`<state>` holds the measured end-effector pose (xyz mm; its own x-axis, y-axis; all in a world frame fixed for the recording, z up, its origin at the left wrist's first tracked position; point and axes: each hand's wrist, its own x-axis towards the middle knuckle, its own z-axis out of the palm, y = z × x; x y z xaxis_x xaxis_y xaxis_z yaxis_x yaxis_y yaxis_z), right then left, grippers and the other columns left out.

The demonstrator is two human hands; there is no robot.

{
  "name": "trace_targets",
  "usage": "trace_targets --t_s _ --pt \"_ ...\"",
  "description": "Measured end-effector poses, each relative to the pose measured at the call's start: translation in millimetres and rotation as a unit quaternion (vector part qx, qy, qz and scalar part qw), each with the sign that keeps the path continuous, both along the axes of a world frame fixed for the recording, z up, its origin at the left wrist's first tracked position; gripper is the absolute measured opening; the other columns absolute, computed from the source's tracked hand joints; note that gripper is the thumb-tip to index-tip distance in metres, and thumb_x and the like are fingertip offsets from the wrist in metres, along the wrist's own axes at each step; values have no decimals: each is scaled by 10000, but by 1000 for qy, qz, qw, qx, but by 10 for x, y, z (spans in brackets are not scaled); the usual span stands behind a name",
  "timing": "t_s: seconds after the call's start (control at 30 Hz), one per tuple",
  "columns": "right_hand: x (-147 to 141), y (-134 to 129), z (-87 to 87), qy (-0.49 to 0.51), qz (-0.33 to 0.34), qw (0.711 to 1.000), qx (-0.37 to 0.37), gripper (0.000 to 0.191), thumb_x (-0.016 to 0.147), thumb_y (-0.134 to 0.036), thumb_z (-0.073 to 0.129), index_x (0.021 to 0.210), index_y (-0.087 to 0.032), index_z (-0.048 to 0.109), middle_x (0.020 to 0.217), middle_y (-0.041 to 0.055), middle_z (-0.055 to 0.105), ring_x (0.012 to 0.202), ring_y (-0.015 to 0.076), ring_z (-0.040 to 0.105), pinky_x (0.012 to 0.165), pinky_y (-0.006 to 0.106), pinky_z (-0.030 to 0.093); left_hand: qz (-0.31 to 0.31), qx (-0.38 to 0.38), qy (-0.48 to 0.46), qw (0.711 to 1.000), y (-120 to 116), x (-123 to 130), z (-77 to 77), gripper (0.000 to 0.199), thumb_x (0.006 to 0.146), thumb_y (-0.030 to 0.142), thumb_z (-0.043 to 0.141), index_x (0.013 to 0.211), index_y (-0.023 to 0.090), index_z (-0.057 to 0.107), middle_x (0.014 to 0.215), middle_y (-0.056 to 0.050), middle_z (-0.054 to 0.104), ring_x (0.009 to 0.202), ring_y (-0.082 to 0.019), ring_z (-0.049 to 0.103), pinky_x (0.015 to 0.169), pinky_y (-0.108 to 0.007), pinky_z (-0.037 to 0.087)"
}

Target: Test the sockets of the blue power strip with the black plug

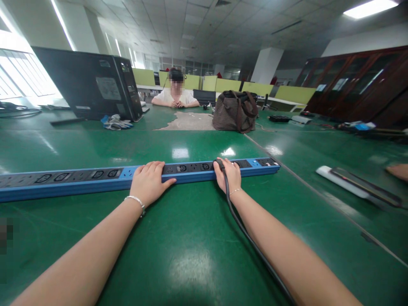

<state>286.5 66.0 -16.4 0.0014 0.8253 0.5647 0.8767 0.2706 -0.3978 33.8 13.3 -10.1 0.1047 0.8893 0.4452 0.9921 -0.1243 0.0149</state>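
Observation:
A long blue power strip (pixel 191 177) with black sockets lies across the green table. My left hand (pixel 149 182) rests over the strip left of its visible middle, thumb stretched to the right along its front side. Farther right, my right hand (pixel 228 175) is closed round a black plug (pixel 219 163) at the strip's sockets. From the plug a black cable (pixel 244 229) runs down toward me along my right forearm. Whether the plug is seated in a socket is hidden by my fingers.
A black computer case (pixel 95 85) and gloves (pixel 116 123) are at the back left. Beyond the table (pixel 178 225) sits a person (pixel 175 91). A brown bag (pixel 234 111) stands at the back; a white-and-black strip (pixel 350 182) lies right, near another hand (pixel 398 171).

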Motion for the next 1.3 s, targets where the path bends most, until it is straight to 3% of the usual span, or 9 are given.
trace_targets --t_s 0.17,0.3,0.43,0.6,0.8,0.93,1.1,1.3 --pt "14 58 -52 33 30 998 46 371 886 -365 405 1050 -144 654 1084 107 671 1086 203 572 1006 333 307 4 -1 4 1000 -2 3 7 636 785 594 451 1218 131 503 1242 -160 558 1171 -294 479 982 -434 319" --pt "62 55 59 181 -16 983 29 470 883 -481 339 1018 -167 662 938 79 707 906 213 625 844 319 424 5 -1 11 1000 -7 7 16 640 788 605 437 1216 134 502 1238 -158 563 1165 -292 484 973 -430 329" --pt "117 60 145 271 -44 961 26 517 858 -536 335 884 -156 685 838 77 708 827 220 623 760 298 439 2 0 7 1000 -7 8 13 641 789 600 437 1218 129 499 1238 -163 561 1171 -295 477 977 -436 324" --pt "106 64 120 286 -34 957 13 496 845 -536 360 819 -165 687 817 74 707 834 225 622 763 304 442 -1 0 -9 1000 -4 2 0 626 781 595 452 1224 154 495 1243 -151 558 1178 -300 473 975 -450 324" --pt "29 14 96 250 43 967 5 442 857 -497 385 963 -183 677 938 58 702 912 207 623 829 316 452 5 9 4 1000 -5 3 2 662 778 598 460 1219 105 483 1222 -176 567 1163 -294 488 977 -431 328" --pt "-186 -98 157 247 90 965 -14 454 856 -482 422 1147 -179 594 1008 61 689 958 193 615 856 310 457 18 0 -20 1000 5 7 4 720 749 600 502 1245 83 439 1200 -195 577 1156 -294 500 970 -418 337" --pt "-634 -169 221 233 182 952 -78 378 876 -468 402 1069 -225 619 983 12 690 912 156 623 833 268 461 21 4 -38 999 8 17 -4 696 732 581 535 1238 112 440 1200 -187 580 1152 -296 505 963 -417 336" --pt "-1114 -114 293 143 128 973 -132 368 884 -475 377 918 -244 662 958 28 696 939 196 617 873 331 429 11 22 -34 999 -5 25 -13 682 734 569 543 1209 87 454 1169 -180 591 1139 -294 506 970 -402 326"
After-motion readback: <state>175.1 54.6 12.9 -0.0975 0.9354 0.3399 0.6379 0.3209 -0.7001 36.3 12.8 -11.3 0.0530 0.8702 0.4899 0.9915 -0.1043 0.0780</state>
